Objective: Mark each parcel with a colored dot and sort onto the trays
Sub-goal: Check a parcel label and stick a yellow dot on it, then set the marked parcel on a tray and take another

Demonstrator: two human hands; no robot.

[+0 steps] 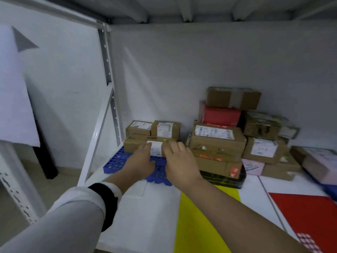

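Parcel [136, 146] (brown carton, white label [156, 148], yellow dot [164, 140]) sits on the blue perforated tray [116, 159], with two smaller cartons [166, 129] just behind and above it. Your left hand [144, 159] and right hand [179, 161] rest against its front, fingers extended, gripping nothing. A parcel pile [217, 141] stands just to the right.

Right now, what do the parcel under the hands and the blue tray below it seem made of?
Parcel: matte brown cardboard, going by its folded edges and white paper label. Blue tray: likely moulded plastic, faintly glossy, pierced with rows of round holes.
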